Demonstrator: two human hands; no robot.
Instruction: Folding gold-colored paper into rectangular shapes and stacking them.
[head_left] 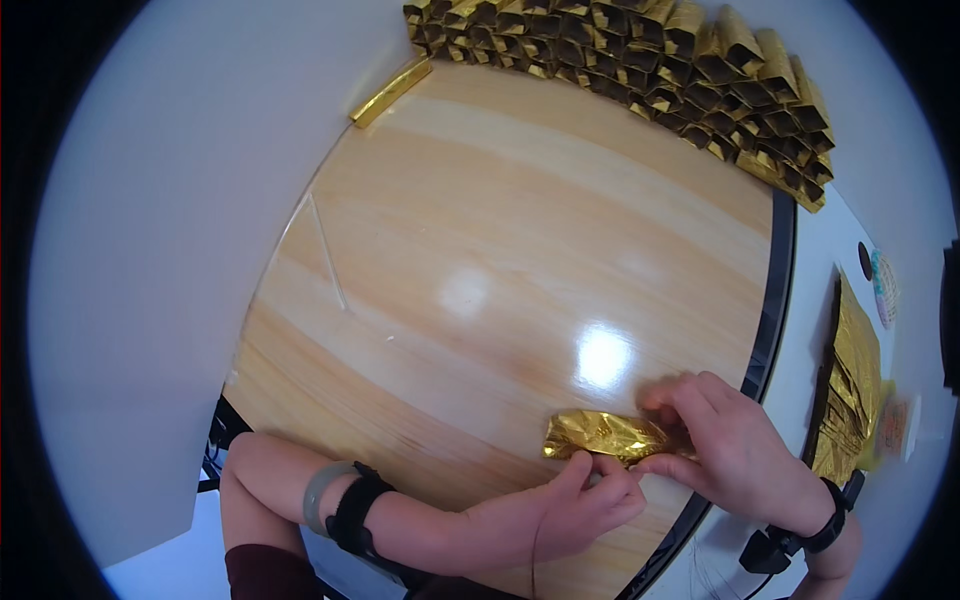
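Hands (585,510) clamped on crinkled gold foil piece (598,432); exact right-side grip partly hidden.

The wood-grain table (450,210) carries a stack of gold tubes (640,70).

The left hand (590,510) pinches the near edge of a crumpled gold wrapper (598,432) on the wooden tabletop (470,220); the right hand (725,440) grips its right end. Gold tubes (640,55) stand stacked along the far side, open ends facing the person. One strip (391,92) lies at far left, gold sheets (848,380) at right.
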